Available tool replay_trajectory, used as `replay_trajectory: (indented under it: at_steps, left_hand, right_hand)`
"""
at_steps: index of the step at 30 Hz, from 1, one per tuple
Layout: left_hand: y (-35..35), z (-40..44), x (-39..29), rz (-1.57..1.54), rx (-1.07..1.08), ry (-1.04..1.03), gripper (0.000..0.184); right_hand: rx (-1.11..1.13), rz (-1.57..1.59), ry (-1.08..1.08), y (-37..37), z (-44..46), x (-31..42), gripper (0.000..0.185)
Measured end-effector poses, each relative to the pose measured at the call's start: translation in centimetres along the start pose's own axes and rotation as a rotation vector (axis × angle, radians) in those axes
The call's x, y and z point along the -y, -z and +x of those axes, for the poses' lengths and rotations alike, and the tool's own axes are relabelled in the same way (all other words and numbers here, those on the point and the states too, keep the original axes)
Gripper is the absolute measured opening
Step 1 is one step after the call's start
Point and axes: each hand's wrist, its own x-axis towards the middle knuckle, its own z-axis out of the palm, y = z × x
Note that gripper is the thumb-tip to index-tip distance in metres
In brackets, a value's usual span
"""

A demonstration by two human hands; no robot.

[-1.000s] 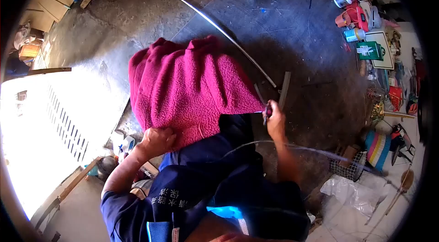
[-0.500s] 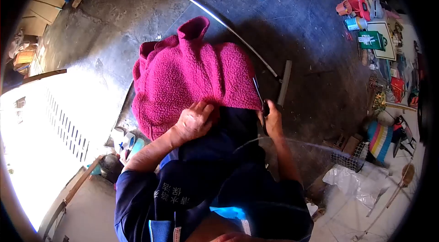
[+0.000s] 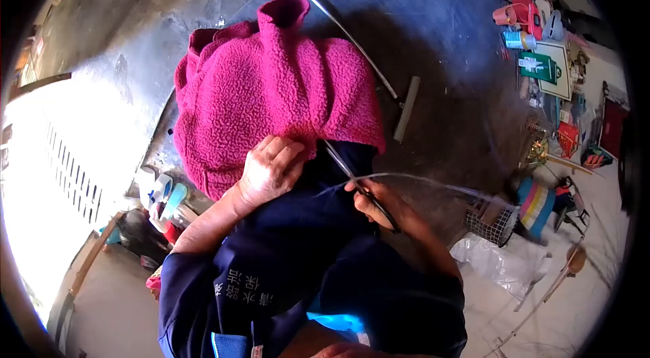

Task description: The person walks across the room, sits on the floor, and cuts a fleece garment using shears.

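near a wire basket, contents unclear, right fingers clasp scissors, curled left fingers hold fleece.

Pale Chinese characters appear upside down on the front of the navy work shirt: one line reads 清水路苑, its last character less clear, the other 保洁. Markings on the green box and blue-and-white can are too small to read.
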Motion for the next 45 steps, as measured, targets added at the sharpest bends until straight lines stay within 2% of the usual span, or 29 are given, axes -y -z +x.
replay_trajectory:
  at_steps: [3, 4, 7, 8, 12, 18, 22, 33, 35, 36, 45]
  left_hand:
    - [0.1, -0.1, 0.0, -0.029, -0.007, 0.023, 0.031]
    - [0.1, -0.2, -0.1, -0.028, -0.005, 0.024, 0.032]
    - [0.2, -0.1, -0.2, -0.014, -0.016, 0.007, 0.035]
    - [0.2, -0.2, -0.2, 0.0, -0.019, -0.017, 0.036]
    - [0.2, -0.4, -0.3, 0.017, 0.005, 0.003, 0.037]
    - [0.1, -0.3, -0.2, 0.017, 0.011, -0.01, 0.038]
    - [-0.2, -0.3, -0.1, -0.003, 0.017, -0.024, 0.038]
    - [-0.5, -0.6, -0.1, -0.027, -0.009, 0.0, 0.038]
    - [-0.5, -0.7, -0.1, -0.048, -0.019, -0.008, 0.037]
    - [-0.4, -0.7, -0.1, -0.049, -0.018, -0.004, 0.037]
    - [-0.5, -0.5, 0.0, -0.072, 0.002, 0.018, 0.038]
  right_hand:
    - [0.089, 0.137, -0.067, -0.4, 1.5, 0.2, 0.05]
    - [0.08, 0.098, -0.062, -0.7, 1.9, -0.4, 0.055]
    - [0.055, 0.172, -0.06, -1.1, 2.9, 0.2, 0.056]
    - [0.068, 0.12, -0.015, -1.2, 3.1, 0.1, 0.05]
    - [0.031, 0.108, 0.003, -1.6, 2.9, 0.4, 0.054]
    - [0.061, 0.291, 0.036, -1.5, 1.6, 0.2, 0.056]
    - [0.051, 0.294, -0.03, -1.7, 1.6, 0.4, 0.055]
    - [-0.054, 0.188, 0.036, -3.2, 3.9, 1.3, 0.043]
    - [-0.041, 0.38, -0.133, -3.1, 3.2, 1.6, 0.041]
    - [-0.045, 0.388, -0.138, -3.1, 2.9, 2.0, 0.04]
    - [-0.215, 0.157, -0.116, -3.1, 2.3, 2.1, 0.041]
